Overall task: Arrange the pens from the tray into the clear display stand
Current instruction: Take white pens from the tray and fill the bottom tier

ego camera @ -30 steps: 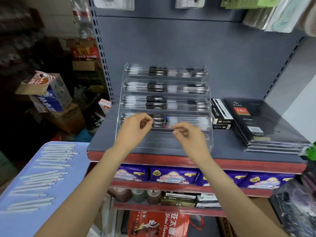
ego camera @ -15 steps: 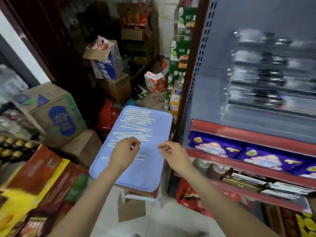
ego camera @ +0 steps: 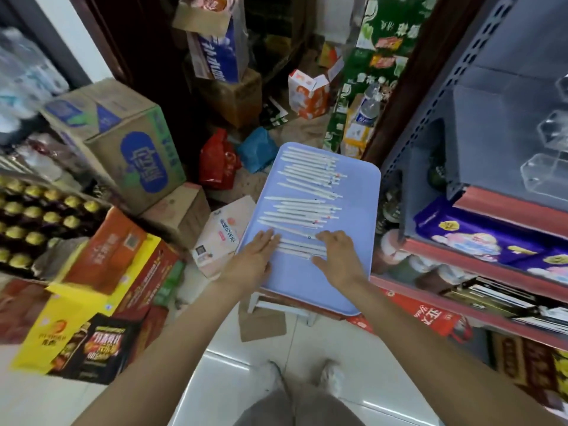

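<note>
White pens (ego camera: 302,192) lie in rows on blue tray (ego camera: 359,216), long axes crosswise, from tray's left edge toward right edge. Nearest cluster (ego camera: 299,247) sits near tray's near end, directly between both hands. Left hand (ego camera: 256,258) flat, fingers straight, touching cluster's left ends. Right hand (ego camera: 338,256) spread, fingers over right ends, holding nothing. Hands equally near, likely pinching pens end to end. Clear display stand (ego camera: 550,149) up right on shelf, well apart.

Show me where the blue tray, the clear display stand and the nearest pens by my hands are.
blue tray (ego camera: 295,284): head view, bare near end.
clear display stand (ego camera: 545,175): head view, lower tier corner.
nearest pens (ego camera: 299,249): head view, middle of barrels.
</note>
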`<state>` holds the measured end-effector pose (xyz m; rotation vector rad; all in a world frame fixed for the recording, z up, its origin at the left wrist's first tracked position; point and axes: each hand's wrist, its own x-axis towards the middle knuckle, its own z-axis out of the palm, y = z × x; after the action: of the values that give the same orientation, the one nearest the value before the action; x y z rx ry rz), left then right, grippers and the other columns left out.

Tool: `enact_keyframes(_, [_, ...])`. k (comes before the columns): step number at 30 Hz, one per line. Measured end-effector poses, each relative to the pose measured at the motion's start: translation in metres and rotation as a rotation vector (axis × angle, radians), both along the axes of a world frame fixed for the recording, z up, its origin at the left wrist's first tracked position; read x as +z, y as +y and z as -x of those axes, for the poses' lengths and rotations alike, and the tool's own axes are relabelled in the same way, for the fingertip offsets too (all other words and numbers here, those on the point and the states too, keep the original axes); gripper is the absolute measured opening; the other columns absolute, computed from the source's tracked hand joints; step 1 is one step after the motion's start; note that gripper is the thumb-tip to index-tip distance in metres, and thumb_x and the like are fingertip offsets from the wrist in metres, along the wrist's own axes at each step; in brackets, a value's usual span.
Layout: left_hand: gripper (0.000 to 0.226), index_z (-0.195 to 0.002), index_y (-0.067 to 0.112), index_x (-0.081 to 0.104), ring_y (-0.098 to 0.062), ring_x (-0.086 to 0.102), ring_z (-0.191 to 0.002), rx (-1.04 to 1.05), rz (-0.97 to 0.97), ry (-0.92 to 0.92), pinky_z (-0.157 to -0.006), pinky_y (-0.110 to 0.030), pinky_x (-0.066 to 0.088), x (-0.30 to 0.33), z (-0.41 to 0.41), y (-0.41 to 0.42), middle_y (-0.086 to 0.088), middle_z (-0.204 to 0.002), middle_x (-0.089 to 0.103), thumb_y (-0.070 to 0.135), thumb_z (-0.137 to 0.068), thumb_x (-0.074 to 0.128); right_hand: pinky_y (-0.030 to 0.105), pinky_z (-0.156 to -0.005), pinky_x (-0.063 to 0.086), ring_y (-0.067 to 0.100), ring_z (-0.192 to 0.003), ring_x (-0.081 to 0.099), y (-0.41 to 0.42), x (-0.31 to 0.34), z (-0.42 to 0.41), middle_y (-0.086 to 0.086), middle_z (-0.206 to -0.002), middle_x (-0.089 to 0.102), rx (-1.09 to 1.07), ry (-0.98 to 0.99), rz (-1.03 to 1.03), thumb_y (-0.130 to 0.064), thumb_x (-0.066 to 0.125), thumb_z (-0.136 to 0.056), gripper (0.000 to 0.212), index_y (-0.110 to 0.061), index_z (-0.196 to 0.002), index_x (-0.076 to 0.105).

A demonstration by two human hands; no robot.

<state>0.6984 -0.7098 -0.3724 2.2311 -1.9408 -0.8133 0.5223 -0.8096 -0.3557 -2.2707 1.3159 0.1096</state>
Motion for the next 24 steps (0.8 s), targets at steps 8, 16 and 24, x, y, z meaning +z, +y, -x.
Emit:
enact_keyframes(8, [0.049, -0.141, 0.007, 0.038, -0.026, 0.022, -0.143, 0.263, 0.191, 0.28, -0.114, -0.026, 0.019, -0.001, -0.001, -0.016, -0.008, -0.155, 0.021, -0.003, -0.093, 0.041, 0.034, -0.085, 0.037, 0.029, -0.111, 0.038, 0.008, -0.002, -0.019, 0.011, -0.116, 0.043, 0.005, -0.003, 0.034, -0.028, 0.064, -0.087, 0.039, -0.011, -0.116, 0.044])
enact_keyframes(16, [0.036, -0.114, 0.004, 0.056, -0.025, 0.055, -0.1, 0.51, 0.266, 0.322, -0.081, -0.014, 0.035, -0.005, -0.012, -0.014, -0.015, -0.117, 0.05, -0.002, -0.079, 0.063, 0.036, -0.081, 0.04, 0.03, -0.112, 0.048, -0.007, 0.008, -0.024, 0.014, -0.121, 0.048, 0.159, 0.203, -0.13, -0.031, 0.05, -0.095, 0.04, -0.007, -0.127, 0.043])
enact_keyframes(24, [0.03, -0.082, -0.002, 0.067, -0.011, 0.064, -0.057, 0.807, -0.035, 0.996, -0.072, -0.027, 0.053, 0.02, 0.013, -0.036, -0.013, -0.074, 0.065, 0.026, -0.091, 0.06, 0.023, -0.054, 0.046, 0.016, -0.058, 0.056, -0.003, 0.015, -0.022, 0.012, -0.084, 0.057, -0.242, -0.368, -0.501, -0.016, 0.058, -0.092, 0.009, -0.011, -0.085, 0.055])
